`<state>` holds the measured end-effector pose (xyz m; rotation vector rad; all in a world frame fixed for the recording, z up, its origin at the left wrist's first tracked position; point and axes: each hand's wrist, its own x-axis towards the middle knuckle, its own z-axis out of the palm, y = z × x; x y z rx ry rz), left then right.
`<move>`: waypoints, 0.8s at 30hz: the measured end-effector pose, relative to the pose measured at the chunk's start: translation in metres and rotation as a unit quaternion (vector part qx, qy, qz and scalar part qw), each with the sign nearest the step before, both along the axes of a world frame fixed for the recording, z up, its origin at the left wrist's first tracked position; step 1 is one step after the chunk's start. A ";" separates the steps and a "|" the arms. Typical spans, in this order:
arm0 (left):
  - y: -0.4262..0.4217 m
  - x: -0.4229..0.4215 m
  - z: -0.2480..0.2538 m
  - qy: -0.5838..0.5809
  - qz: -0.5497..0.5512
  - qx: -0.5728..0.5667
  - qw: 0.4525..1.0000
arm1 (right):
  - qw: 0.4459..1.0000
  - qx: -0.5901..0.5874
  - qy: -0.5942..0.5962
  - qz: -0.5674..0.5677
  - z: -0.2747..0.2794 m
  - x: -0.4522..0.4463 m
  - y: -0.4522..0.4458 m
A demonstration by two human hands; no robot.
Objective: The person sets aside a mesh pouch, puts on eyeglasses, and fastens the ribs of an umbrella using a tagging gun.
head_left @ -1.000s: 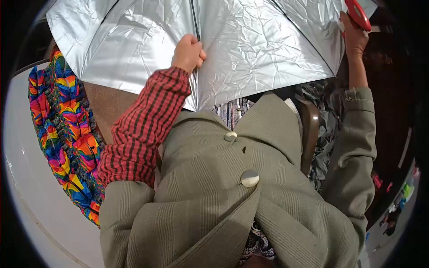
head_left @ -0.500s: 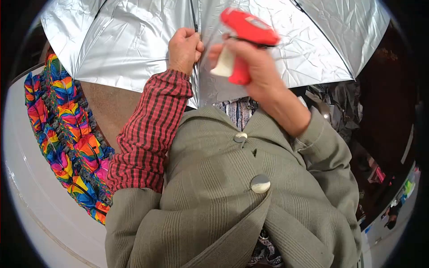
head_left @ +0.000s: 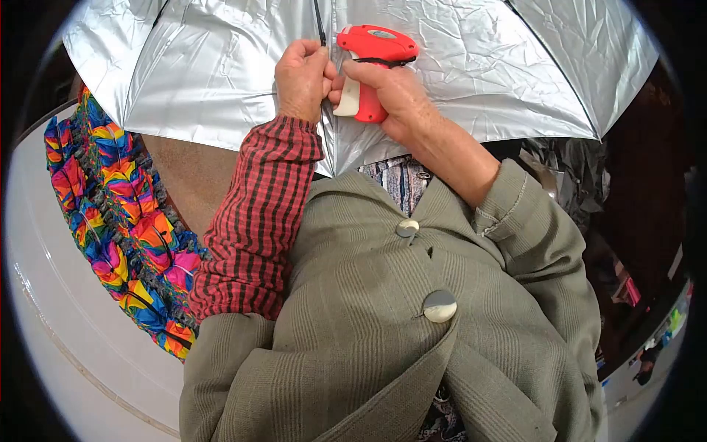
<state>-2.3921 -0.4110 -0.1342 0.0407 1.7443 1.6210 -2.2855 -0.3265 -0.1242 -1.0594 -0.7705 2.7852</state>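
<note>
A silver umbrella canopy lies spread in front of me, inner side up, with dark ribs across it. My left hand is closed in a pinch on one thin black umbrella rib near the middle. Fingers of my right hand wrap round the handle of a red tagging gun with a white trigger. The gun's front end points left, close to the rib and my left fingertips. Whether its tip touches anything I cannot tell.
Several rainbow-coloured folded bundles with dark ties lie in rows at the left, beside a brown surface. Crumpled dark grey material sits at the right under the canopy edge. Pale floor shows at the lower left.
My right hand has brought the tagging gun left and slightly down, up to the rib beside my left hand. My left hand keeps its pinch in nearly the same place.
</note>
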 end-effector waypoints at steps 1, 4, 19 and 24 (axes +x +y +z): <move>0.000 0.000 0.000 -0.003 0.003 0.003 1.000 | 1.000 0.000 -0.001 0.000 0.001 0.001 0.000; 0.000 0.000 -0.005 0.003 0.007 0.006 1.000 | 1.000 0.012 0.015 0.021 0.003 0.004 0.000; -0.004 0.001 -0.015 0.036 -0.002 -0.033 0.999 | 0.998 -0.015 0.015 0.053 -0.015 0.005 0.001; -0.004 -0.001 -0.017 0.039 -0.016 -0.041 0.998 | 0.997 -0.014 0.016 0.078 -0.018 0.005 0.003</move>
